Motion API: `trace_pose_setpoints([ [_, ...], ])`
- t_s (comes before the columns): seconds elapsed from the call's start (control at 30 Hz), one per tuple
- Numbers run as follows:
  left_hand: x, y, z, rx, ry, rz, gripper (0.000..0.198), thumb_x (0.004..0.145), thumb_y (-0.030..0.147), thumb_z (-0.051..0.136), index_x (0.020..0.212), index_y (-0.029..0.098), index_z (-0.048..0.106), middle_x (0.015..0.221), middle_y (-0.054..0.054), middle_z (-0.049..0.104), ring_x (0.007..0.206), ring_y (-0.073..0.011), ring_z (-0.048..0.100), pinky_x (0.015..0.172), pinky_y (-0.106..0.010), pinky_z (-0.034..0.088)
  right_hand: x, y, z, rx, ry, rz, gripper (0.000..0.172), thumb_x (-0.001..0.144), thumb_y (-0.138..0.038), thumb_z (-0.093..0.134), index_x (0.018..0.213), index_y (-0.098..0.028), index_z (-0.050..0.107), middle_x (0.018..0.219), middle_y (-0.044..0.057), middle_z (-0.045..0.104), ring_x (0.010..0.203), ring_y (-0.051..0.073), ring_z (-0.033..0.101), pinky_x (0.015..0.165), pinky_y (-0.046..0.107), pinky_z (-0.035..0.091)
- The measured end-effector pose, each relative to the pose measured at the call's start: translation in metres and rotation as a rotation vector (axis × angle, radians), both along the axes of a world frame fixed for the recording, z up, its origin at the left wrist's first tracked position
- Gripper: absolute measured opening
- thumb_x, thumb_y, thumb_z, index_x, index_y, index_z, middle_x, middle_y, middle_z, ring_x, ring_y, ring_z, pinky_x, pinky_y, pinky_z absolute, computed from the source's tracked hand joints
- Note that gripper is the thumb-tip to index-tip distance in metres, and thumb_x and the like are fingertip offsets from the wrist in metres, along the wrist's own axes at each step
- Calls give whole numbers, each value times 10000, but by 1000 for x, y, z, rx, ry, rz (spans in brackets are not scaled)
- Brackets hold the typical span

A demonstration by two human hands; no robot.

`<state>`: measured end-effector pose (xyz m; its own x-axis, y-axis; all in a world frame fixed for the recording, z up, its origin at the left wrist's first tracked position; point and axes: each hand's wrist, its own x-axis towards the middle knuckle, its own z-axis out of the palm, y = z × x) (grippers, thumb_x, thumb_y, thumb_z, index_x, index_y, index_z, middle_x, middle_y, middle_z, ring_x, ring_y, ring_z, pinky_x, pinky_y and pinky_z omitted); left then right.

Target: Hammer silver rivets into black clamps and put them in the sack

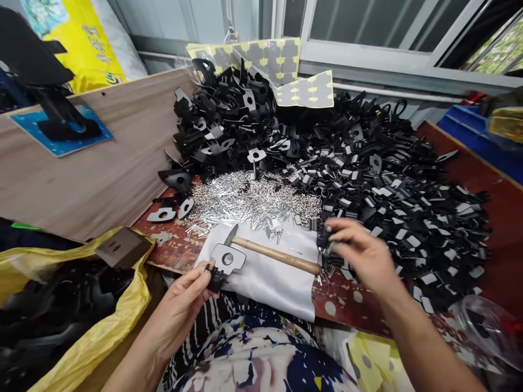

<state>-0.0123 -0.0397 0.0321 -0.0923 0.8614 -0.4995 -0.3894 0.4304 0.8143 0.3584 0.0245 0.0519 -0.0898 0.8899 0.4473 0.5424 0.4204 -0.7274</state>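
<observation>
My left hand [186,296] pinches a black plastic clip part [226,263] with a grey pad and a round hole, holding it over the white cloth [269,280]. My right hand [359,250] is closed on a small black clip piece [326,239] at the near edge of the big pile of black parts [368,174]. A small hammer [272,251] with a wooden handle lies on the cloth between my two hands. Behind it spreads a heap of small silver pins [253,198].
A wooden board [93,174] stands at the left with a black stand [53,103] on it. A yellow bag [81,316] of black parts sits at lower left. Sheets of grey pads [286,71] lean at the back. A blue bin [478,130] is at the right.
</observation>
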Motion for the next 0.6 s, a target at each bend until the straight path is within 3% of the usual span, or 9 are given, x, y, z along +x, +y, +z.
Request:
trace_pose_setpoints([
  [0.07, 3, 0, 0, 60, 46, -15, 442, 599, 479, 956, 912, 193, 833, 1166, -101, 669, 866, -198, 595, 689, -268, 550, 15, 21, 14, 232, -119, -283, 62, 865, -242, 709, 891, -248, 764, 1104, 71, 750, 1114, 266, 684, 1042, 493, 522],
  [0.13, 11, 3, 0, 141, 135, -62, 369, 627, 495, 932, 769, 175, 819, 1167, -92, 613, 861, -186, 578, 660, -244, 541, 6, 27, 16, 345, -192, -365, 122, 892, -239, 684, 970, -252, 777, 1011, 61, 769, 1069, 262, 697, 1037, 499, 524],
  [0.27, 39, 13, 2, 262, 137, -229, 331, 673, 486, 897, 703, 174, 793, 1077, -57, 523, 777, -144, 542, 612, -242, 558, -65, 9, -4, 246, -112, -23, 190, 931, -211, 646, 1076, -263, 757, 950, 12, 781, 878, 199, 715, 1135, 558, 457],
  [0.37, 58, 20, 2, 258, 6, -271, 302, 682, 455, 902, 763, 185, 794, 1001, -36, 522, 747, -131, 542, 625, -254, 587, -114, -6, -17, 162, -32, 102, 197, 945, -171, 598, 1031, -264, 748, 916, 5, 766, 858, 190, 696, 1187, 606, 373],
  [0.47, 68, 23, 0, 272, -76, -286, 290, 725, 440, 883, 844, 188, 804, 964, -38, 553, 775, -147, 561, 667, -284, 617, -133, -14, -22, 150, -41, 141, 306, 947, -116, 506, 1081, -268, 735, 969, 29, 756, 968, 212, 684, 1217, 634, 299],
  [0.6, 71, 24, -1, 310, -96, -280, 300, 744, 441, 874, 857, 170, 811, 1002, -60, 585, 792, -155, 578, 667, -278, 621, -135, -18, -25, 146, -41, 143, 346, 947, -116, 470, 1102, -276, 735, 916, 26, 731, 882, 201, 674, 1229, 640, 265],
])
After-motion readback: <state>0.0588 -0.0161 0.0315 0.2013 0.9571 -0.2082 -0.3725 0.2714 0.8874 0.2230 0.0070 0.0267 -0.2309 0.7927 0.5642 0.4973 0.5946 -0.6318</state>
